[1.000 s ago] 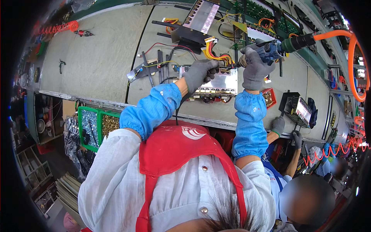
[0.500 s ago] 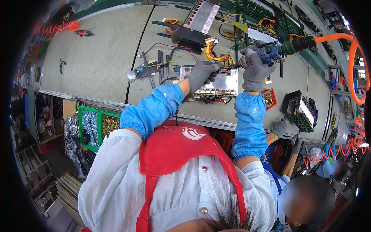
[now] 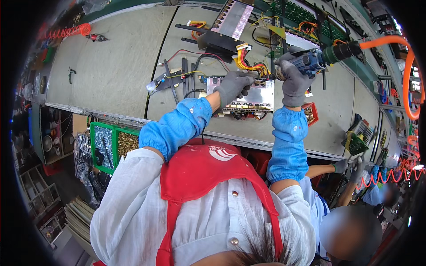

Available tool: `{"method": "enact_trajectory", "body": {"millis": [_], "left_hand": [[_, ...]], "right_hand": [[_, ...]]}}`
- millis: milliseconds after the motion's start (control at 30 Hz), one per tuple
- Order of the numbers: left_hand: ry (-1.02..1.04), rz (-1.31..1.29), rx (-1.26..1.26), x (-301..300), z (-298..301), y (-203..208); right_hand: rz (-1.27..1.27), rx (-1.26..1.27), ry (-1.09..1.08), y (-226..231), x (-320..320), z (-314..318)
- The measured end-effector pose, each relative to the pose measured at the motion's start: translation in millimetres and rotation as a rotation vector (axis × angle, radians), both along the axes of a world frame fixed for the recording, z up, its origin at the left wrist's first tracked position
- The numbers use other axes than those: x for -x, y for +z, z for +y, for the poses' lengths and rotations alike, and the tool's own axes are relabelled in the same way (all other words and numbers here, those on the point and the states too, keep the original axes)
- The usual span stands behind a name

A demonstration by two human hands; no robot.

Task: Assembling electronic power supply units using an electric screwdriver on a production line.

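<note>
A silver, metal-cased electronic unit (image 3: pixel 261 95) with a row of parts along its near edge lies on the bench in front of me. My left hand (image 3: pixel 234 87), in a grey glove, rests over its left part with fingers closed at the far edge; what they pinch is hidden. My right hand (image 3: pixel 294 83), also gloved, grips a blue air screwdriver (image 3: pixel 310 62) fed by an orange hose (image 3: pixel 385 42). The tool lies sideways, its tip pointing left to the unit's far edge, close to my left fingertips. A bundle of yellow and red wires (image 3: pixel 243 61) rises just beyond.
Black strips (image 3: pixel 170 80) and loose wires lie left of the unit. Another cased unit (image 3: pixel 233 20) and green circuit boards (image 3: pixel 330 29) stand behind. A red tray (image 3: pixel 314 114) of small parts is at right. Green bins (image 3: pixel 103 144) hold screws. A co-worker's gloved hand (image 3: pixel 341 166) is at lower right.
My hands and the screwdriver have hardly moved. At the right, the co-worker's hands and the unit near them have shifted farther right, and that unit has been turned.
</note>
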State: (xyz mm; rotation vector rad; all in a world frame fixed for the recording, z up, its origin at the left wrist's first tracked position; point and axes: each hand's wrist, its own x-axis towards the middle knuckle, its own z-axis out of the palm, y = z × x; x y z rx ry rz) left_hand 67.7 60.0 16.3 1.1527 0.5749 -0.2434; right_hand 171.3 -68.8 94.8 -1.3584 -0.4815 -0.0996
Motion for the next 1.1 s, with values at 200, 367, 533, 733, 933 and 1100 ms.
{"method": "enact_trajectory", "body": {"millis": [200, 367, 533, 733, 933, 1100], "left_hand": [[-0.075, -0.158, -0.522, -2.6, -9.8, -19.8], [-0.213, -0.213, -1.007, -7.0, -16.2, -10.5], [-0.314, -0.25, -1.181, -20.9, -21.4, -4.9], [-0.437, -0.226, -1.267, -30.9, -22.9, 3.9], [-0.439, -0.328, -1.334, -37.9, -30.8, -10.5], [-0.199, -0.416, -0.776, -41.8, -21.9, -16.5]], "right_hand": [[0.049, 0.153, -0.019, 0.8, -3.6, 18.2], [0.007, 0.168, -0.051, 7.8, 4.1, 20.0], [0.03, 0.062, -0.057, 3.2, 4.6, 23.1], [0.049, 0.041, -0.072, 12.0, 12.0, 15.7], [0.177, -0.077, -0.103, 56.1, 19.6, -4.7], [0.379, 0.068, -0.069, 54.0, 34.0, -40.4]]}}
